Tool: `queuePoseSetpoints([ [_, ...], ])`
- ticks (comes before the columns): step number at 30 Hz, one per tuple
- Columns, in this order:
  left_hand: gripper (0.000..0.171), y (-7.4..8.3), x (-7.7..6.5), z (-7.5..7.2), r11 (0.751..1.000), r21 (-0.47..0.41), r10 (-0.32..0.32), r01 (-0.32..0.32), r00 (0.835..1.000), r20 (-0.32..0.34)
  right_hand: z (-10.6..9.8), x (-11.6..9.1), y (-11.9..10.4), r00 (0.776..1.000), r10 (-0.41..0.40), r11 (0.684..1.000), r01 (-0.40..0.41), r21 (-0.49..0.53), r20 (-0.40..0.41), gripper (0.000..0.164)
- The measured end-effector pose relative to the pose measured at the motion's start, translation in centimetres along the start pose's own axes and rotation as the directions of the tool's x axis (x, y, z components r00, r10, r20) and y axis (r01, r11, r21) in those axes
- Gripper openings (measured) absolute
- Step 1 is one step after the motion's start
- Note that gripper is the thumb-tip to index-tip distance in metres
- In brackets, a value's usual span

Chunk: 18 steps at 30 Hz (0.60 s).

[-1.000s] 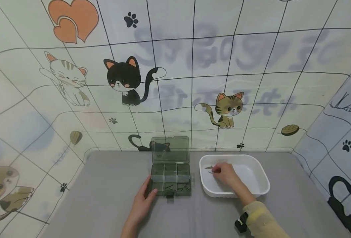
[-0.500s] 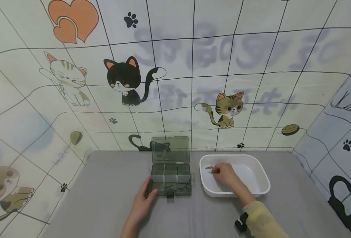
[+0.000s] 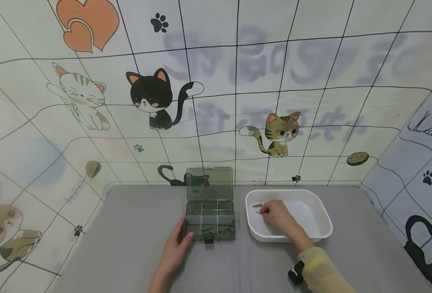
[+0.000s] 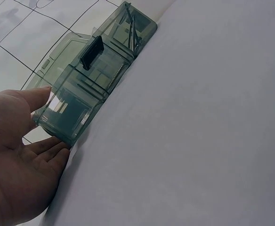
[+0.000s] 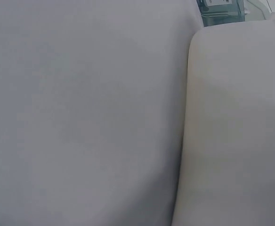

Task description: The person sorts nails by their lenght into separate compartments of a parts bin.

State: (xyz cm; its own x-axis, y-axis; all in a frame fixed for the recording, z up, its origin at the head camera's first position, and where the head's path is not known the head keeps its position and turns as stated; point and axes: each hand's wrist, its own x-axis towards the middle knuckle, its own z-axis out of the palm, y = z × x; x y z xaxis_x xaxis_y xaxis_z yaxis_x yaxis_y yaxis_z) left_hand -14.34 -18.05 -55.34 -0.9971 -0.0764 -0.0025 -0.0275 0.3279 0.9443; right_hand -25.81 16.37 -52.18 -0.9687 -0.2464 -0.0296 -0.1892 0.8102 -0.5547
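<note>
A green translucent compartment box (image 3: 194,232) stands on the table with its lid (image 3: 216,187) raised. Thin dark screws (image 3: 226,231) lie in its front compartments. My left hand (image 3: 173,246) holds the box's left front corner; in the left wrist view its thumb is at the front wall and the fingers (image 4: 50,148) reach along the side. Inside the white tray (image 3: 311,211), my right hand (image 3: 277,213) pinches a small thin screw (image 3: 258,212), mostly hidden by the fingertips. Another brass-coloured screw (image 3: 257,206) lies just beyond them. The right wrist view shows neither the hand nor the screws.
The tray's raised rim stands a short way right of the box. A black latch (image 3: 209,239) sticks out at the box's front. Behind the grey table (image 3: 135,228) hangs a cat-printed curtain (image 3: 216,101), close to the raised lid.
The head view has shifted very slightly. Both hands, the box and the tray stay where they were.
</note>
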Motion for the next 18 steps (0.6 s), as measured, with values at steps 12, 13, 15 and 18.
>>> queuePoseSetpoints([
  [12,0.061,1.4,-0.3,0.0,0.999,0.025,0.039,-0.039,0.999,-0.005,-0.2,-0.1,0.1,1.0,0.011,0.999,-0.011,0.034,0.011,0.011],
  [13,0.061,1.7,-0.4,0.0,0.999,0.018,0.041,-0.041,0.999,-0.009,-0.3,-0.2,0.1,1.0,-0.002,0.999,0.002,0.039,0.002,0.01],
  [15,0.06,1.7,-0.4,0.0,0.999,0.012,0.053,-0.053,0.998,-0.016,-0.6,-0.3,0.0,0.999,-0.031,0.998,0.032,0.054,-0.027,0.009],
  [18,0.06,2.5,-0.7,0.0,0.998,-0.004,0.061,-0.061,0.998,-0.02,-1.4,-0.5,-0.2,0.996,-0.062,0.994,0.067,0.087,-0.067,0.009],
])
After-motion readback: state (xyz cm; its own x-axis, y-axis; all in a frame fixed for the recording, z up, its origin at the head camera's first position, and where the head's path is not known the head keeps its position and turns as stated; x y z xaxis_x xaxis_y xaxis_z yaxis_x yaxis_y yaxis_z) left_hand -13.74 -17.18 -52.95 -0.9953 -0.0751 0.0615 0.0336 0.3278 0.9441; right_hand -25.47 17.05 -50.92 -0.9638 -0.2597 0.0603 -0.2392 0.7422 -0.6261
